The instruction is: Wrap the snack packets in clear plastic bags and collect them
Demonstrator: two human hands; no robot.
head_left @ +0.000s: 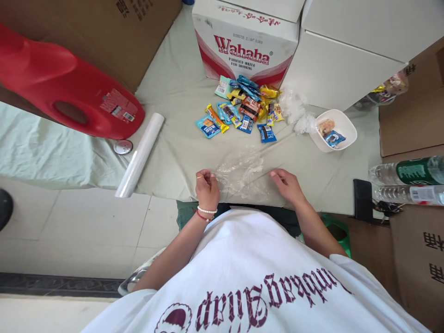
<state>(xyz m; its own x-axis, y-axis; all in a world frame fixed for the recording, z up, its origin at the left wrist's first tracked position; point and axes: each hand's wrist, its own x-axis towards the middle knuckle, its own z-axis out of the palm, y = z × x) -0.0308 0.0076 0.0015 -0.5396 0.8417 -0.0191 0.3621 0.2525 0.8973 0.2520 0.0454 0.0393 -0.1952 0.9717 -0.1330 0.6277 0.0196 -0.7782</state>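
A crumpled clear plastic bag (243,173) lies spread on the cloth-covered table in front of me. At its left edge, my left hand (208,187) is closed, pinching the film between thumb and fingers. My right hand (287,186) is beside the bag's right side, its fingers curled and thumb against them; whether thin film is between them I cannot make out. Beyond the bag is a pile of small wrapped snacks (248,107) in blue, yellow and brown packets. To their right, a white plastic bowl (348,138) holds a couple of packets, with bunched clear plastic bags (294,111) touching it.
A roll of clear plastic (140,155), a round metallic-looking disc (123,147) and a large red jug (79,92) are on the left. Behind the snacks stands a Wahaba-type water carton (246,51). Bottles (416,171) and a black phone (362,199) are at the right edge.
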